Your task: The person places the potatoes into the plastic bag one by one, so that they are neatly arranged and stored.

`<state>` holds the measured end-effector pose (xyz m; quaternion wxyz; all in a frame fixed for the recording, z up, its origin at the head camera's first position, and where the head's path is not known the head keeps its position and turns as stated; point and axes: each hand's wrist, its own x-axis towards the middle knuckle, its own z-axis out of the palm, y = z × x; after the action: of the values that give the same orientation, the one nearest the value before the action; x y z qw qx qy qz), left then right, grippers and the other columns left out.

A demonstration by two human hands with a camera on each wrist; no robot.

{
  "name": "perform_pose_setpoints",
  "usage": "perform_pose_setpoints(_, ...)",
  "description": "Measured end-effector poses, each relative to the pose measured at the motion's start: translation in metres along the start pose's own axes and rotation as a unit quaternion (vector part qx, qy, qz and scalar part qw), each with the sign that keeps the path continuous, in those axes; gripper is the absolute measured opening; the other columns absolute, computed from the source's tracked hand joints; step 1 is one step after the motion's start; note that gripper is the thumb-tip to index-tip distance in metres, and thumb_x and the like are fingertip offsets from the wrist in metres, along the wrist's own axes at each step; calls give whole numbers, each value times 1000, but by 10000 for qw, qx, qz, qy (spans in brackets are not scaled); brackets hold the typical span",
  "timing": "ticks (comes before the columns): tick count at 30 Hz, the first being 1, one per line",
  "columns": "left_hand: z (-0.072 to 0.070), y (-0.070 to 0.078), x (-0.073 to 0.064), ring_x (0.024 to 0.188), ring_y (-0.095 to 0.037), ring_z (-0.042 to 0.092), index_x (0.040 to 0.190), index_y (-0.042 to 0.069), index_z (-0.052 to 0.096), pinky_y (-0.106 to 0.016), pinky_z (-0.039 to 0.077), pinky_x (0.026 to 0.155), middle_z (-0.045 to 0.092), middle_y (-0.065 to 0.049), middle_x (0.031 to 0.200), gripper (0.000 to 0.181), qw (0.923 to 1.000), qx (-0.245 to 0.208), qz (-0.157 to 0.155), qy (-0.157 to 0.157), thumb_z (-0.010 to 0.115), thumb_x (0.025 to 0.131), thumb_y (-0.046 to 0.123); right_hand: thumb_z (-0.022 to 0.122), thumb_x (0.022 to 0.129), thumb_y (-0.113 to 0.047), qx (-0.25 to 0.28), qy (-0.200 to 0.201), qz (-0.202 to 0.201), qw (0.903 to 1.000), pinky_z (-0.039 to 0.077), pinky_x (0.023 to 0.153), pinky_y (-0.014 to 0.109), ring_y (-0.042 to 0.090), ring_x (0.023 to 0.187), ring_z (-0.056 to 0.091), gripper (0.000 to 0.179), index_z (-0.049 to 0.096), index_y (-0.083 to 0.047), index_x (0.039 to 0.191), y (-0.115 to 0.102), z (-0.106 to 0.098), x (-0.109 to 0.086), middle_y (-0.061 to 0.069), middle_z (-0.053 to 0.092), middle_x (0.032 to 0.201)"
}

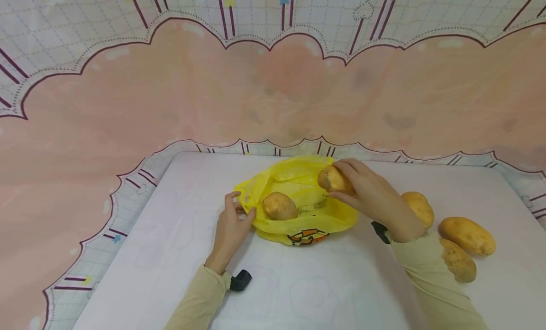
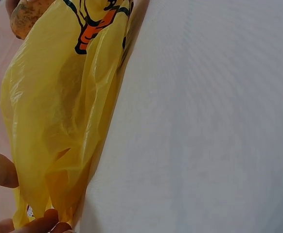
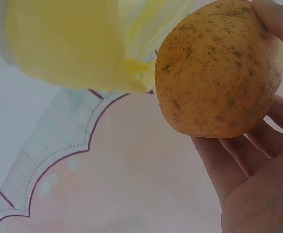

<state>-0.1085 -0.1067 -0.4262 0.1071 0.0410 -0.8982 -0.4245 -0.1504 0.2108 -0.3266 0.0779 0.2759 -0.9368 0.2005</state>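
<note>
A yellow plastic bag [image 1: 264, 228] with an orange and black print lies mouth-up on the white table. My left hand [image 1: 232, 230] pinches the left edge of its mouth; in the left wrist view the fingers [image 2: 0, 170] grip the gathered plastic. One potato [image 1: 279, 206] rests inside the bag. Over the right side of the opening, my right hand [image 1: 371, 192] holds another potato [image 1: 334, 179] between thumb and fingers. Up close in the right wrist view, that potato [image 3: 219, 73] shows dark specks on its skin.
To the right, partly behind my right forearm, lie a round potato [image 1: 419, 209], a long potato [image 1: 468, 236] and a third potato [image 1: 458, 261]. The white table [image 1: 298, 282] meets a pink and white patterned cloth [image 1: 264, 93] behind it.
</note>
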Motion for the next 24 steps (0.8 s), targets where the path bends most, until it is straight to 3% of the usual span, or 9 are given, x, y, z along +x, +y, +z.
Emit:
perform_pose_setpoints(7,-2,0,2,98,-29,66,140,5,37,-42,54,78,68,-17,111,58,9994,-2,-241,-264,67,93,22,75,89,-33,80,-28,-161,9998,52,92,52,33,114,57,61,50,-4,137,-4,5,10,16,52,135)
perform_pose_setpoints(24,-3,1,0,99,-29,67,129,6,46,-41,55,76,70,-15,109,44,9995,-122,-193,-230,66,93,21,75,88,-34,186,-146,-211,9995,52,94,49,34,115,57,64,50,-2,137,-18,14,29,18,52,137)
